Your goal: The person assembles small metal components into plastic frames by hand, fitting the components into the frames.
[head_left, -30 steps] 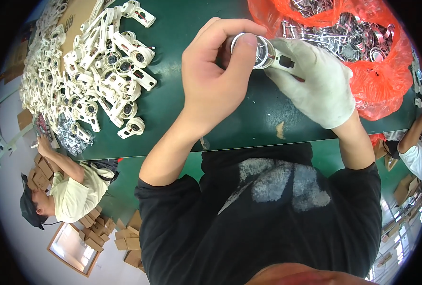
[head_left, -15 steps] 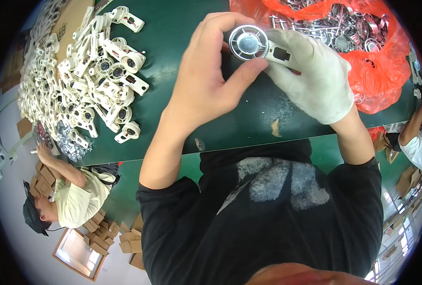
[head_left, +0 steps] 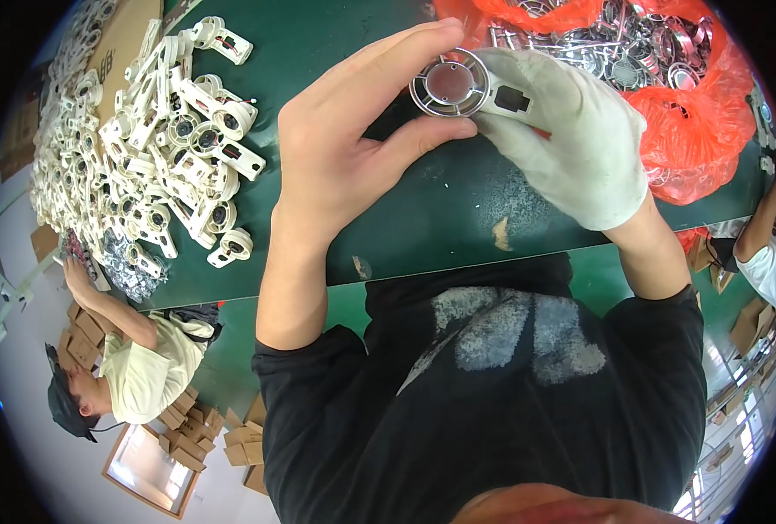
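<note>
My right hand (head_left: 575, 135), in a white glove, grips a white plastic housing (head_left: 503, 99) with a dark rectangular opening. At the housing's left end is a round chrome grille (head_left: 449, 83) with spokes and a reflective centre disc. My bare left hand (head_left: 335, 144) curves around the grille, fingers stretched above it and thumb below, apart from each other. Whether its fingertips touch the rim is hard to tell. Left of my hands lies a big heap of similar white housings (head_left: 182, 131), some with dark round parts and red wires.
A red plastic bag (head_left: 689, 144) of shiny metal grilles and rings (head_left: 628, 65) lies at the right on the green table (head_left: 414, 236). Co-workers sit at left (head_left: 156, 371) and right (head_left: 762, 253). Cardboard boxes (head_left: 191, 432) stand on the floor.
My left hand has shifted left and its fingers have straightened and loosened around the grille. The housing and grille have moved slightly left, and the centre disc now looks pinkish instead of silver.
</note>
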{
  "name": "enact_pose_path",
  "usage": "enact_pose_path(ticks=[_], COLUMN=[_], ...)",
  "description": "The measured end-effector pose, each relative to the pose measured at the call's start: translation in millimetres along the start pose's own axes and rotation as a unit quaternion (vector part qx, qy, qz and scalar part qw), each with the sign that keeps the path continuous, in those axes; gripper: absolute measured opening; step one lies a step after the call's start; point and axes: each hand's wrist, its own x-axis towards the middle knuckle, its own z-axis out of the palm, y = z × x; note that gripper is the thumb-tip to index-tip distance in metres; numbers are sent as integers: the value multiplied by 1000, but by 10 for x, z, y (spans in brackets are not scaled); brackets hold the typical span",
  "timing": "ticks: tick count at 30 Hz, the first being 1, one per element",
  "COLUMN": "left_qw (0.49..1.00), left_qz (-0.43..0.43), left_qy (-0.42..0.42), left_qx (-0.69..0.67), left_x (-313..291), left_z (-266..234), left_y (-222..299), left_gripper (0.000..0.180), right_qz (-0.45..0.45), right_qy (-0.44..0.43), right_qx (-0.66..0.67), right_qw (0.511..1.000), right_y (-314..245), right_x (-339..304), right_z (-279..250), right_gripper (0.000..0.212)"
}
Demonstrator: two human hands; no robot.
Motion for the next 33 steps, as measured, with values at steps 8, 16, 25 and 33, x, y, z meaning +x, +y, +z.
enact_pose_path(ticks=[8, 16, 25, 33], left_qw=[996, 992, 939, 961], left_qz=[81, 89, -62, -224], left_qy=[-30, -24, -7, -118], left_qx=[19, -87, -337, -109], left_x=[20, 14, -16, 233], left_z=[52, 157, 248, -182], left_y=[52, 138, 106, 28], left_gripper=[57, 55, 34, 22], right_qz=[202, 135, -51, 68], right_qy=[-255, -222, -55, -85], right_qx=[364, 322, 14, 65], right_qw=[873, 910, 997, 992], right_y=[21, 28, 7, -22], right_x=[155, 83, -34, -59], right_z=[-335, -168, -2, 45], right_gripper=[40, 35, 23, 41])
